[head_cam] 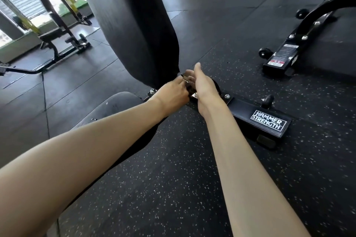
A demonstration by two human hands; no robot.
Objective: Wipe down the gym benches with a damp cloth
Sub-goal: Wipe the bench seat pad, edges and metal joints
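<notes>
The gym bench (240,109) stood on the speckled rubber floor (173,179), its back pad (134,25) raised steeply and its seat pad (119,106) low beside it. Both hands met at the hinge (193,95) where the two pads join. The left hand (171,94) had its fingers (181,82) curled in toward the joint; what they gripped, if anything, could not be told. The right hand (200,84) reached in with the thumb straight, its fingers hidden against the pad's foot. No cloth showed plainly; a dark patch between the hands might have been one.

The likely hazard was pinching: if the back pad dropped or its catch let go while the fingers sat in the hinge, they would be caught. A jolt could also shift the base frame (267,122) across the floor.
</notes>
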